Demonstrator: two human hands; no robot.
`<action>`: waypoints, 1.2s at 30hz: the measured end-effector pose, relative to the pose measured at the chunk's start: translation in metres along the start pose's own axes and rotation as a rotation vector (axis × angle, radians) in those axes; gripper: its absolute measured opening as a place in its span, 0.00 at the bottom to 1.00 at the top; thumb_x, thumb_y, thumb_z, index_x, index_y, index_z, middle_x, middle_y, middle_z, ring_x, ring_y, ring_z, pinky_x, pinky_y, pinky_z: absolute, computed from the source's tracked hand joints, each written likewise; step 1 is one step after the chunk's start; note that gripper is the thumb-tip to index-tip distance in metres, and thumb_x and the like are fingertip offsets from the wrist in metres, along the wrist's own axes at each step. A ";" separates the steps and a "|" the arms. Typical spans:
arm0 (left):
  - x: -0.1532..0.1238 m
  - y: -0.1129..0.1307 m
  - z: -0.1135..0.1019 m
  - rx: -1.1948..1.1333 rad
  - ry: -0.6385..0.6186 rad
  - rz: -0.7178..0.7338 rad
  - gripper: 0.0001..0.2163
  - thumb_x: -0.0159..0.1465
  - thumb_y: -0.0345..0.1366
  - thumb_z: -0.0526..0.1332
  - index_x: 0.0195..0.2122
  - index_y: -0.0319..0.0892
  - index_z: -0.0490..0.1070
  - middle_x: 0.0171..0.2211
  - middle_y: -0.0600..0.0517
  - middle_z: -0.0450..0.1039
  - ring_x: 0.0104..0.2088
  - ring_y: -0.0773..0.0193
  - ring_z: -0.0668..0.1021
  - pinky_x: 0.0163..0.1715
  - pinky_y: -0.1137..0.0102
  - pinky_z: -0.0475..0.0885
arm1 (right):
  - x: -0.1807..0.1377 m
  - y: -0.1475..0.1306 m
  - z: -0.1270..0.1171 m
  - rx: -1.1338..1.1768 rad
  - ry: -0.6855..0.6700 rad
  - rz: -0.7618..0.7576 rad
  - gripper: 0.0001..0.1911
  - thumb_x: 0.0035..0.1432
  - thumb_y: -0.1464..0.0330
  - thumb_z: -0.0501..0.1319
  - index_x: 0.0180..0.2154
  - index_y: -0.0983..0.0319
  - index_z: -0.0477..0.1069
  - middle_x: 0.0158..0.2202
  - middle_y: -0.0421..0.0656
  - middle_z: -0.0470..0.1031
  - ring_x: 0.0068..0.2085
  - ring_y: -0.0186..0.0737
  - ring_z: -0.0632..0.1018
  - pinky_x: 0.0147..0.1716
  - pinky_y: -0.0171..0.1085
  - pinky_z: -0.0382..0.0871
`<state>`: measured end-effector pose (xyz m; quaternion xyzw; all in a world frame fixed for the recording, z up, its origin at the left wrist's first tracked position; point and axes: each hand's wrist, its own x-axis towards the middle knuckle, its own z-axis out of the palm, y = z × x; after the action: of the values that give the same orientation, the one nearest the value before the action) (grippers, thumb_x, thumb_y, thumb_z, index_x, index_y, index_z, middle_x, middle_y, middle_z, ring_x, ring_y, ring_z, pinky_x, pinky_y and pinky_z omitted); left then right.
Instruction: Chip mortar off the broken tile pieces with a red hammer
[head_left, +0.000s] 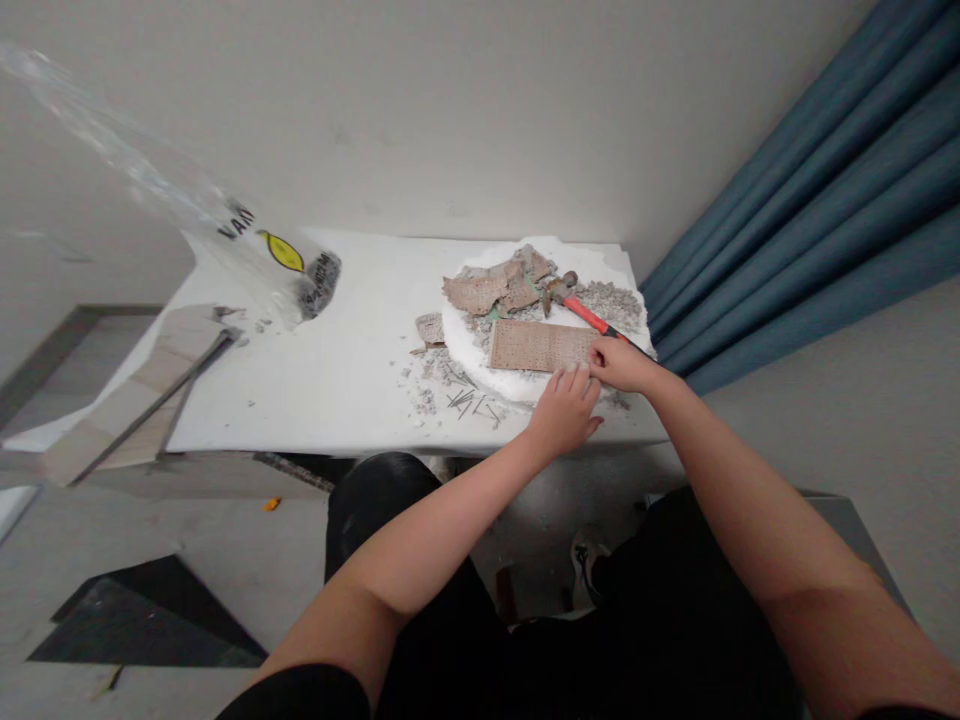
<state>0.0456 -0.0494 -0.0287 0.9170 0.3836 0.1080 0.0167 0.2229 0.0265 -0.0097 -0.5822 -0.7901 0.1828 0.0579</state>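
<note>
A tan rectangular panel [541,345] dotted with small holes lies on a round white foam slab [472,345]. My left hand [566,408] rests its fingertips against the panel's near edge, fingers stretched and thumb apart. At the panel's right end my right hand [624,363] is closed in a pinch; what sits between its fingers is too small to make out. Just behind, a hammer [589,312] with a red and black handle lies across the slab, its grip end passing behind my right hand. Broken textured pieces [480,293] are heaped at the back left of the slab.
Grey rubble [611,303] covers the slab's back right. Several nails [472,403] and crumbs lie on the white table [322,390]. A clear plastic bag [255,265] and a long strip [161,400] are at left; a blue curtain [810,200] hangs at right.
</note>
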 end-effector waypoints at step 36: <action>-0.002 0.002 -0.012 0.136 -0.317 0.006 0.42 0.62 0.49 0.65 0.72 0.35 0.50 0.73 0.34 0.46 0.72 0.41 0.51 0.68 0.46 0.52 | 0.003 0.001 0.003 -0.046 -0.012 -0.028 0.05 0.55 0.73 0.60 0.28 0.60 0.64 0.31 0.44 0.72 0.32 0.40 0.69 0.32 0.36 0.58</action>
<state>0.0434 -0.0525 -0.0171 0.9227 0.3798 -0.0643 0.0147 0.2221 0.0290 -0.0133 -0.5714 -0.8024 0.1670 0.0423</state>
